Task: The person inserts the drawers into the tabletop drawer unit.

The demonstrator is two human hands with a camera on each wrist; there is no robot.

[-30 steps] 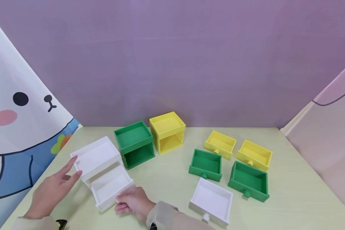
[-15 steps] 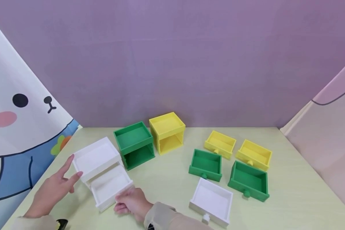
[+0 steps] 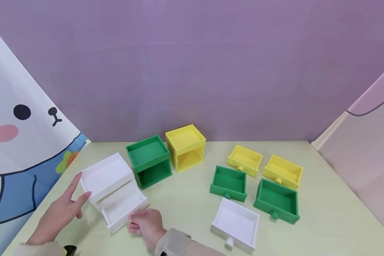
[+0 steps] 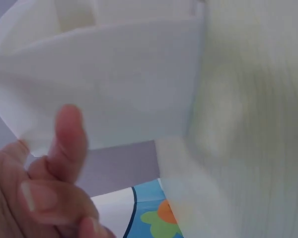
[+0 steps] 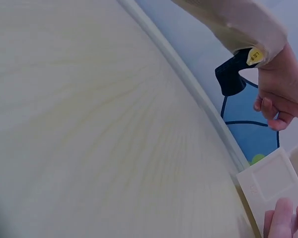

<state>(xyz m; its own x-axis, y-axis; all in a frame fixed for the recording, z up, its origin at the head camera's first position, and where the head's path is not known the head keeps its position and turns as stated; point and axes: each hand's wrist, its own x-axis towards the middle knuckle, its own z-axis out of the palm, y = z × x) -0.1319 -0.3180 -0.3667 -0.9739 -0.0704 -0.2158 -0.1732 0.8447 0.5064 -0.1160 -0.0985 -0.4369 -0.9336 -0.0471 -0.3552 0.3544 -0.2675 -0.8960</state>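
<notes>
A white cabinet [image 3: 105, 176] with a tray-like top stands at the left of the table. Its white drawer [image 3: 123, 204] sticks partway out of the front. My left hand [image 3: 58, 215] touches the cabinet's left side, index finger at the far corner and thumb near the front one. In the left wrist view its other fingers [image 4: 69, 144] are loosely bent beside the white wall. My right hand [image 3: 148, 224] pinches the middle of the drawer's front, where its fingers hide the knob. The right wrist view shows those fingertips [image 5: 282, 215] against the white drawer front [image 5: 270, 178].
A green cabinet [image 3: 148, 158] and a yellow cabinet [image 3: 186, 144] stand behind, their fronts without drawers. To the right lie two yellow drawers [image 3: 244, 160], two green drawers [image 3: 228, 181] and another white drawer [image 3: 235, 224]. A purple cloth [image 3: 211, 78] hangs behind the table.
The white drawer has slid slightly deeper into the white cabinet, my right hand moving along with it. My left hand stays at the cabinet's side, its index finger shifted slightly.
</notes>
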